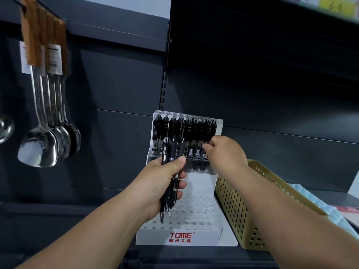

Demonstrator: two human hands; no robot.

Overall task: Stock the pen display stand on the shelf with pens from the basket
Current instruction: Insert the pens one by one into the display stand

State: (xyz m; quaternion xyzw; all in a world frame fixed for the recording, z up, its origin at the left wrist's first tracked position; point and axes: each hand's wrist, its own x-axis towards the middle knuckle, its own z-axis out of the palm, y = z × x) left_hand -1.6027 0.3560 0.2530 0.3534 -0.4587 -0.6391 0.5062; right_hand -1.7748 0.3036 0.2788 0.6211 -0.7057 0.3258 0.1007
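Observation:
A white stepped pen display stand (196,214) with a red TOME logo sits on the dark shelf. Its top rear row is filled with several black pens (194,133); the lower tiers show open holes. My left hand (165,183) grips a bundle of black pens (171,152) upright in front of the stand. My right hand (223,152) reaches to the right end of the rear row and pinches a black pen (206,140) standing there. The gold perforated basket (239,206) stands right of the stand, behind my right forearm; its contents are hidden.
Several steel spoons and spatulas with wooden handles (46,117) hang from a hook at the left. A ladle (5,129) shows at the left edge. Packaged goods (320,202) lie right of the basket. A dark upper shelf overhangs at top right.

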